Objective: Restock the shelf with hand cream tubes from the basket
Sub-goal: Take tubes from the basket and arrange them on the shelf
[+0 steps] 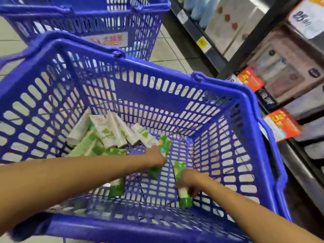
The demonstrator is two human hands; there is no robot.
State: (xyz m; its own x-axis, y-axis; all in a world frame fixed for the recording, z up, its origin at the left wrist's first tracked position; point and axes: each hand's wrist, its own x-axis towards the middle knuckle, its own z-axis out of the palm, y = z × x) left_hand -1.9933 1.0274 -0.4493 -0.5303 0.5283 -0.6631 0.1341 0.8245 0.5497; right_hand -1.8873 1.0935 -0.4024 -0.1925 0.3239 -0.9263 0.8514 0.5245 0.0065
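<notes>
Inside the blue basket [157, 97], the left hand [155, 156] curls its fingers round a green hand cream box [165, 145] and the right hand [190, 180] grips a second box [183, 195]. The other boxes [105, 130] lie piled far left (print too blurred to read). A shelf sign [305, 20] shows "25".

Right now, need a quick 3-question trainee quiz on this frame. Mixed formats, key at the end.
1. True or false: the right grip holds nothing.
2. Where is the shelf relative to the near basket? A) to its left B) to its right C) beneath it
3. Short answer: what does the left grip hold?

Key
1. False: it grips a second carton.
2. B
3. A green hand cream carton, inside the near basket.
</notes>
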